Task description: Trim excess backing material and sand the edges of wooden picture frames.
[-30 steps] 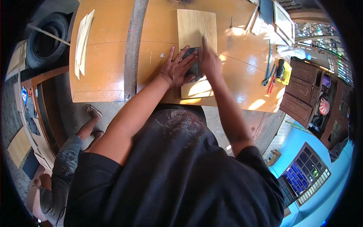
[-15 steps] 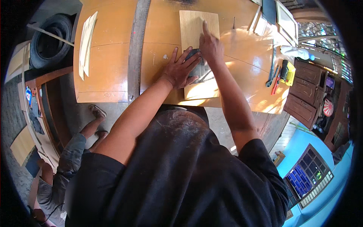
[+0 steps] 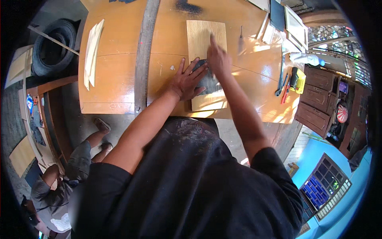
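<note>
A light wood-grained panel (image 3: pixel 205 38) lies lengthwise on the orange-brown tabletop in front of me. On its nearer half sits a flat dark grey piece (image 3: pixel 211 88), partly covered by my hands. My left hand (image 3: pixel 186 83) rests with fingers spread, its fingertips pressing on the dark piece and its palm by the panel's left edge. My right hand (image 3: pixel 219 61) is over the panel's right side, beside the dark piece. Its index finger stretches forward and the other fingers curl under. Whatever those fingers hold, if anything, is hidden.
A long dark grey bar (image 3: pixel 143 55) crosses the table left of the panel, with pale wood strips (image 3: pixel 93 53) beyond. At right lie red-handled pliers (image 3: pixel 285 91), a yellow-and-black tool (image 3: pixel 297 81) and a plastic bottle (image 3: pixel 304 58). A seated person (image 3: pixel 75 163) is at lower left.
The whole view has shifted slightly, so the table sits lower in the picture. Both hands keep nearly the same places on the panel and dark piece.
</note>
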The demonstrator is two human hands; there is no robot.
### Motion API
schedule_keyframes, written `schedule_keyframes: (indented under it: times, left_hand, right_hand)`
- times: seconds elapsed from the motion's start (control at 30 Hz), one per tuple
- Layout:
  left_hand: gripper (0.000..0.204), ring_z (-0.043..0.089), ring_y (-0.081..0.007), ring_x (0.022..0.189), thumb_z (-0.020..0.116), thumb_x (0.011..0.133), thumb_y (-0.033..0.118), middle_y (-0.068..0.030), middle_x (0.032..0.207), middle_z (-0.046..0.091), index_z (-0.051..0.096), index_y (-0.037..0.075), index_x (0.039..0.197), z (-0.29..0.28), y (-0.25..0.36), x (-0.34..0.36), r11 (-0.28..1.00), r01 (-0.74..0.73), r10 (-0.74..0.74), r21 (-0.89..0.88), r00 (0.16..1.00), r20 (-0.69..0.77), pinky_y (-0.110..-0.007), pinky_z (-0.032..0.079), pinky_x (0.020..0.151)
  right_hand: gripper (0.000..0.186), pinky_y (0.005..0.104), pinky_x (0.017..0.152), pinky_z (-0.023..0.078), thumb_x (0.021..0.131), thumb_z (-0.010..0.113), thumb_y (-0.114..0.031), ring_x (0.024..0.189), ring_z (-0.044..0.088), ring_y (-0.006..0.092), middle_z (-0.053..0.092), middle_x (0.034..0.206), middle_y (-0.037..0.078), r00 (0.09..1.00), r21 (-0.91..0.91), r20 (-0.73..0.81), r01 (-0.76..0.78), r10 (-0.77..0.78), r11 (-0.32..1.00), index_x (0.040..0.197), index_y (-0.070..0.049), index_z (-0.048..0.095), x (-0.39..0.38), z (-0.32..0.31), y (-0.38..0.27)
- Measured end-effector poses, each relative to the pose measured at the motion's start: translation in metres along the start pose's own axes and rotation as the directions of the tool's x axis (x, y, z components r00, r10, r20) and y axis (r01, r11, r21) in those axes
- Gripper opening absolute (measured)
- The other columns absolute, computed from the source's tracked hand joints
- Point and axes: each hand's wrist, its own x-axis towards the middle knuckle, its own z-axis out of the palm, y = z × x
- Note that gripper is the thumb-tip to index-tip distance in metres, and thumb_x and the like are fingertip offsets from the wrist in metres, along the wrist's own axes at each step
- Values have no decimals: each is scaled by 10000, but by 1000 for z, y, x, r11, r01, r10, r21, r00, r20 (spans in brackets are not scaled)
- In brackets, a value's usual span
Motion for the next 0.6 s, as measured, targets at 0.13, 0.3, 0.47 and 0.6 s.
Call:
schedule_keyframes:
  times: [0.13, 0.3, 0.47, 0.6]
  left_hand:
    - [708, 128, -274, 1482, 504, 902, 532, -14, 1576, 264, 383, 119, 1465, 6, 6, 3, 998, -47, 49, 46, 997, -58, -619, 82, 1154]
    - [722, 73, -285, 1496, 450, 931, 535, -50, 1605, 185, 312, 117, 1503, 4, 0, -12, 998, -57, 56, -19, 997, -57, -601, 48, 1161]
    - [692, 83, -363, 1486, 458, 957, 496, -166, 1599, 147, 300, 106, 1506, -39, 12, -24, 904, -76, -89, -422, 930, -357, -595, 39, 1155]
    - [646, 134, -451, 1455, 477, 944, 511, -220, 1571, 198, 371, 171, 1484, -101, 41, -29, 918, -307, 106, -253, 802, -588, -618, 53, 1138]
  right_hand:
    - [573, 528, 677, 511, 926, 533, -291, 766, 662, 411, 685, 886, 211, 994, -51, -101, 48, -53, 998, 1468, -227, 357, 61, -13, 1]
    - [457, 382, 706, 518, 978, 517, -252, 793, 662, 258, 696, 930, 106, 991, 693, 5, -97, 130, 715, 1419, -141, 470, 23, -24, 1]
    - [448, 263, 568, 419, 1011, 504, -245, 611, 482, 133, 559, 816, -2, 893, 789, 427, -446, -145, -423, 1441, -143, 427, -53, -95, -31]
    - [454, 228, 521, 345, 1014, 501, -261, 561, 394, 85, 474, 726, -19, 906, 706, 394, -406, -154, -581, 1439, -134, 408, -82, -113, -59]
